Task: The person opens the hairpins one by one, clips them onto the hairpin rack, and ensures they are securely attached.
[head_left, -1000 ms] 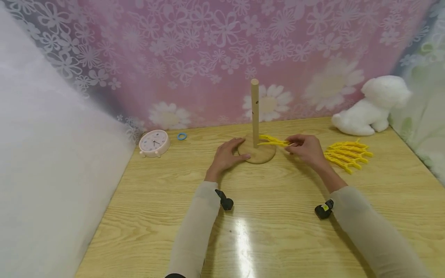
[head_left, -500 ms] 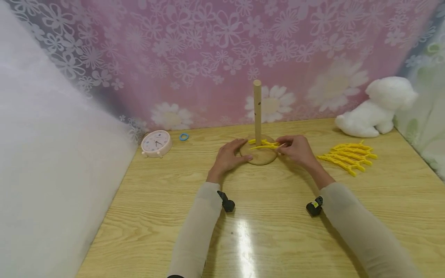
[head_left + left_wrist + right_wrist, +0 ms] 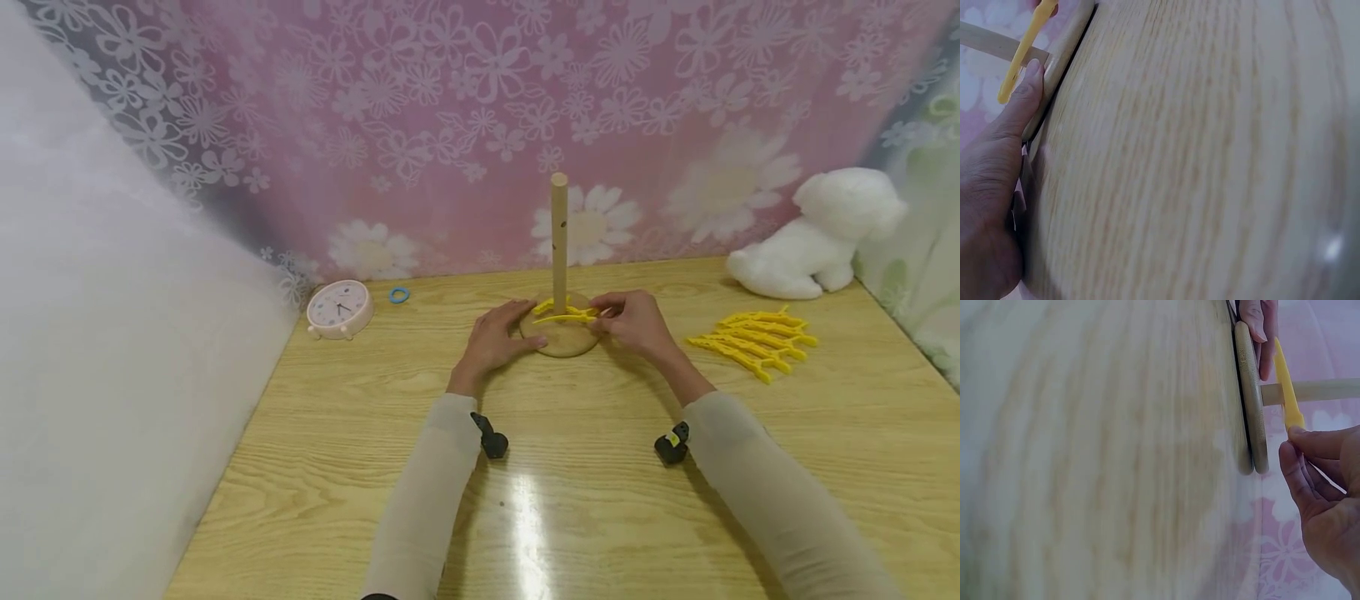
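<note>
In the head view a round wooden base (image 3: 564,343) bears an upright wooden post (image 3: 559,237). My left hand (image 3: 491,342) holds the base at its left rim, thumb toward the front and fingers toward the back. My right hand (image 3: 636,321) pinches a yellow forked plastic clip (image 3: 564,317) by its right end. The clip's two prongs lie on either side of the post, low down. In the right wrist view the yellow clip (image 3: 1285,381) stands a little apart from the base's top face (image 3: 1254,406), across the post.
Several more yellow forked clips (image 3: 757,342) lie spread on the wooden table (image 3: 600,500) to the right. A white plush dog (image 3: 821,233) sits at the back right. A pink clock (image 3: 340,308) and a blue ring (image 3: 399,295) are at the back left.
My right hand has moved left with the yellow clip, bringing its prongs from the post's right side to around it. My left hand has stayed on the base.
</note>
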`<control>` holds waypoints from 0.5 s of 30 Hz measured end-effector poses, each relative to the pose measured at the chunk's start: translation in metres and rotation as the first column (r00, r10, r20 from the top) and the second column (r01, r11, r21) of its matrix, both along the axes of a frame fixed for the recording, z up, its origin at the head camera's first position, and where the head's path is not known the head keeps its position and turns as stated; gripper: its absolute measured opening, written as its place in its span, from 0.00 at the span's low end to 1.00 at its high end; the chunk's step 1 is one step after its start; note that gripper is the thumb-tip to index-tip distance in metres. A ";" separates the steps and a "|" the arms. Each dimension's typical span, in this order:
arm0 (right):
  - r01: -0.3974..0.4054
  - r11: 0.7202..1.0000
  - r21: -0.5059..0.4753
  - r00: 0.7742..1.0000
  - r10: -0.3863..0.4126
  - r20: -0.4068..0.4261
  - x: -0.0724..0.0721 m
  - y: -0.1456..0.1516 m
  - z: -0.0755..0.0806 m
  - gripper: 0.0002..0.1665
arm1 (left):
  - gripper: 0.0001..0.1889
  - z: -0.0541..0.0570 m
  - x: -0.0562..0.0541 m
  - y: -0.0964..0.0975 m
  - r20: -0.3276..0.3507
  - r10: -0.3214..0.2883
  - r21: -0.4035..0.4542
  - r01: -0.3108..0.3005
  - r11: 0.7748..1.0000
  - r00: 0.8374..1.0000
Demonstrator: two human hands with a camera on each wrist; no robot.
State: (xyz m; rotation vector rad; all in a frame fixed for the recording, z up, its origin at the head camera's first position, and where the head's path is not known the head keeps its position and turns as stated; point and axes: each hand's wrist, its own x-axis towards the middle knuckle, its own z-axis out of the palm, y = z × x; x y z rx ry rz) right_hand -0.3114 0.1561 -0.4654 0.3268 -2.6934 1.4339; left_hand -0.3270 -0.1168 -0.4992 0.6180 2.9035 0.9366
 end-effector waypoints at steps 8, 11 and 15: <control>-0.006 0.999 0.035 1.000 0.006 -0.008 0.001 0.000 0.003 0.15 | 0.42 0.002 0.002 0.001 -0.012 -0.007 0.012 0.007 1.000 1.000; -0.001 0.999 0.032 1.000 0.001 -0.009 0.001 0.000 0.004 0.15 | 0.42 0.003 0.002 0.001 -0.010 -0.009 0.005 0.009 1.000 1.000; 0.013 1.000 0.003 1.000 -0.013 0.000 0.002 0.000 0.001 0.18 | 0.42 0.003 0.002 0.001 0.004 -0.008 0.002 0.008 1.000 1.000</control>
